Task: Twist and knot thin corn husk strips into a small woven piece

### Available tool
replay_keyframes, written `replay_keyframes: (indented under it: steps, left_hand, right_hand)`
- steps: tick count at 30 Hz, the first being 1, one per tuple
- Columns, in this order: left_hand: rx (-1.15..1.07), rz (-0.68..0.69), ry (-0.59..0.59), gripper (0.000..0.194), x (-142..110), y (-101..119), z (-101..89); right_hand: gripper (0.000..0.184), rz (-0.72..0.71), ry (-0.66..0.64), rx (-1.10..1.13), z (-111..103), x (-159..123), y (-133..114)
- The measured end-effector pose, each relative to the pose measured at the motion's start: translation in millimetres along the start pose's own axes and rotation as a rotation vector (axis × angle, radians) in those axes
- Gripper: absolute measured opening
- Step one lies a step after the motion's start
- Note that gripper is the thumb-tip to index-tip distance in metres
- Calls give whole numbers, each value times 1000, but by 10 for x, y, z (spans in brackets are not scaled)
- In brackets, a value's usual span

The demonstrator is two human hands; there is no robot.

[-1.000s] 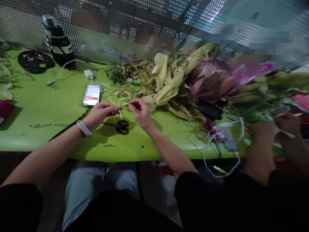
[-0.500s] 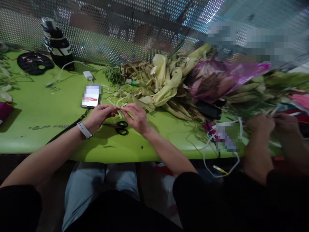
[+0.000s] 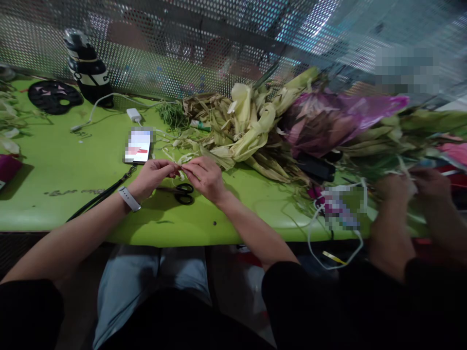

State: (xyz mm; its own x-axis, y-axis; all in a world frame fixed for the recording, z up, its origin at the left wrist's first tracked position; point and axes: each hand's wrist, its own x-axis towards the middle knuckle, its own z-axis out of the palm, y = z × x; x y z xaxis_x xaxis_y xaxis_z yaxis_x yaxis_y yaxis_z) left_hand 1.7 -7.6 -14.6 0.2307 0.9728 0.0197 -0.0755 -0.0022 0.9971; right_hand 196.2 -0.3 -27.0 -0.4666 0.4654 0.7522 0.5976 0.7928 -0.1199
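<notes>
My left hand (image 3: 155,176), with a watch on its wrist, pinches at thin pale strips of corn husk (image 3: 187,158) above the green table. Fingertip to fingertip with it, my right hand (image 3: 207,177) is closed in a pinch on the same strips. The exact spot they grip is mostly hidden by the fingers. Below the hands lies a pair of black-handled scissors (image 3: 184,193), its blades partly behind my left hand. A phone (image 3: 139,146) with a lit screen rests just beyond my left hand.
Behind my hands spreads a heap of corn husks (image 3: 251,131) with a purple plastic bag (image 3: 317,121). A dark bottle (image 3: 89,73), a black mask (image 3: 54,97) and a white charger (image 3: 134,115) stand or lie left. At right, a co-worker's hands (image 3: 396,187) handle pale material beside a looped white cable (image 3: 310,243).
My hands stay nearly in place, with their fingertips still together and only a slight shift of the fingers. The co-worker's hands at the right have moved a little, raising a pale strip.
</notes>
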Motion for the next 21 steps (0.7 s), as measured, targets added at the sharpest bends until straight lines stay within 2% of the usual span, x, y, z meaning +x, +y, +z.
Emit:
replay_keyframes:
  steps: [9,14,21]
  left_hand:
    - [100,12,-18,19,-12,32,-6]
    - [58,-14,-68,18,-11,60,-9]
    - [-28,-57,-108,19,7,8,-17]
  right_hand:
    - [16,-2,-16,57,4,2,20]
    - [17,-49,21,30,-14,26,15]
    - [18,-18,-2,97,-10,25,21]
